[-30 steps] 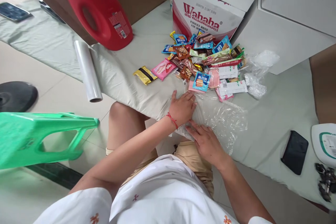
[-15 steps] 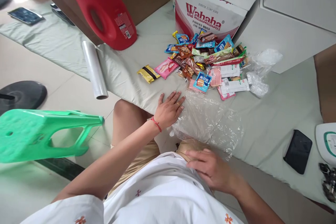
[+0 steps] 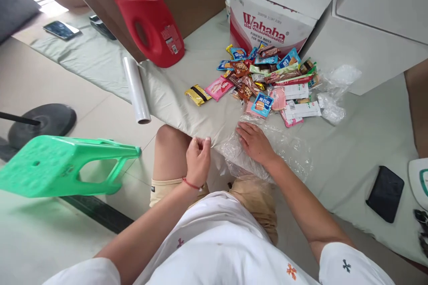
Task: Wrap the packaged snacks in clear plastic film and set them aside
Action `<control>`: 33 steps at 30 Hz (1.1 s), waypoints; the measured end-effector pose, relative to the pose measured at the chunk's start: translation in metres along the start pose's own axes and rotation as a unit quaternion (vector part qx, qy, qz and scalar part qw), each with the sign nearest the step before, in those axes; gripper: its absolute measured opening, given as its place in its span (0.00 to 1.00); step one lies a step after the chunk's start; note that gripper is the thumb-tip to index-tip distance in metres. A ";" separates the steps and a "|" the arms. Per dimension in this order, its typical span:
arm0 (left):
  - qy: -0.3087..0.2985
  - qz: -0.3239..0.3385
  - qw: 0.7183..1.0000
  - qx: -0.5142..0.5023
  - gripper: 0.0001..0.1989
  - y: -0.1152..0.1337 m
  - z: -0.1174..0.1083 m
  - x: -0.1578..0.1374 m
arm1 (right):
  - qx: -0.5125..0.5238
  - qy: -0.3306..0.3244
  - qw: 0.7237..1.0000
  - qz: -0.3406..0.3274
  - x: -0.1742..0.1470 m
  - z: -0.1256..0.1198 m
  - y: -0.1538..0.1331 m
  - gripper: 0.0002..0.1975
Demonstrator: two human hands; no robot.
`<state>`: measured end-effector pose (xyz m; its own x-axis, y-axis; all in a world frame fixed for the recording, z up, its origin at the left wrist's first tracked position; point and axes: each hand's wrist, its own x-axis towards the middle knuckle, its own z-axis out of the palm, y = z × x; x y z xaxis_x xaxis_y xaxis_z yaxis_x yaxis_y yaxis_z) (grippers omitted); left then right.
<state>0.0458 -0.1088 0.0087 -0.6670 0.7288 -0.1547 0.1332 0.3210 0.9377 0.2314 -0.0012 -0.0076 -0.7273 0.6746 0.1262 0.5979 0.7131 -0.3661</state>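
My right hand [image 3: 256, 142] lies with its fingers stretched out on a crumpled clear plastic bag [image 3: 292, 153] at the table's front edge. Above my left knee, my left hand [image 3: 198, 160] is closed, thumb pressed to curled fingers; whatever it may hold is hidden. Just beyond the bag is a heap of small wrapped snacks. A blue snack packet [image 3: 262, 105] lies at its near side, close to my right fingertips. To the left are a pink packet [image 3: 219, 87] and a yellow and black packet [image 3: 198, 95]. White sachets [image 3: 303, 109] lie at the right.
Behind the snacks stands a Wahaha carton [image 3: 267, 26]. A red jug [image 3: 157, 31] and a roll of clear film [image 3: 136, 91] are on the left. A green stool [image 3: 67, 164] stands on the floor. Crumpled plastic [image 3: 334, 93] and a black tray-like object [image 3: 385, 193] lie to the right.
My left hand has lifted off the bag, drawn back toward me and closed. My right hand has moved forward from my lap onto the bag. The camera view has shifted slightly left.
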 end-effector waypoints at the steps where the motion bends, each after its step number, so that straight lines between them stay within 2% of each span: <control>1: -0.024 -0.101 0.993 -0.057 0.21 -0.005 -0.004 -0.009 | -0.002 0.001 1.000 -0.001 0.000 0.001 0.002 0.21; 2: -0.061 -0.199 0.972 -0.111 0.23 -0.009 -0.005 -0.018 | -0.003 0.003 1.000 -0.003 -0.002 0.002 0.003 0.21; 4: -0.151 -0.355 0.900 -0.204 0.26 -0.012 -0.003 -0.032 | -0.006 0.011 1.000 -0.006 -0.005 0.003 0.004 0.22; 6: -0.236 -0.423 0.835 -0.259 0.26 -0.010 0.005 -0.040 | -0.007 0.020 1.000 -0.005 -0.006 0.005 0.005 0.22; 8: -0.280 -0.426 0.817 -0.269 0.21 -0.006 0.014 -0.044 | -0.008 0.023 1.000 -0.005 -0.007 0.006 0.005 0.22; 11: -0.285 -0.410 0.830 -0.250 0.16 -0.006 0.018 -0.045 | -0.010 0.024 1.000 -0.008 -0.007 0.007 0.006 0.22; 17: -0.208 -0.362 0.855 -0.309 0.16 -0.017 -0.002 -0.041 | -0.007 0.023 1.000 -0.009 -0.006 0.008 0.006 0.22; 23: -0.226 -0.332 0.822 -0.403 0.23 -0.014 -0.021 -0.037 | -0.012 0.027 1.000 -0.008 -0.006 0.008 0.006 0.21; 24: -0.219 -0.330 0.830 -0.393 0.23 -0.017 -0.023 -0.036 | -0.013 0.026 1.000 -0.008 -0.005 0.008 0.005 0.21; 26: -0.175 -0.319 0.874 -0.323 0.22 -0.027 -0.028 -0.032 | -0.015 0.018 1.000 -0.010 -0.002 0.007 0.003 0.21; 29: -0.064 -0.289 0.934 -0.200 0.17 -0.037 -0.038 -0.028 | -0.017 0.003 1.000 -0.014 0.005 0.008 -0.001 0.22; 31: 0.009 -0.199 0.968 -0.152 0.13 -0.029 -0.043 -0.029 | -0.019 -0.002 1.000 -0.015 0.009 0.009 -0.004 0.22; 33: 0.023 -0.023 0.994 -0.105 0.08 -0.010 -0.040 -0.031 | -0.018 -0.002 1.000 -0.018 0.010 0.011 -0.008 0.22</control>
<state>0.0361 -0.1586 0.0167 -0.7030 0.6857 -0.1888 -0.0502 0.2169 0.9749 0.2159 -0.0020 -0.0135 -0.7496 0.6477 0.1359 0.5828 0.7434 -0.3283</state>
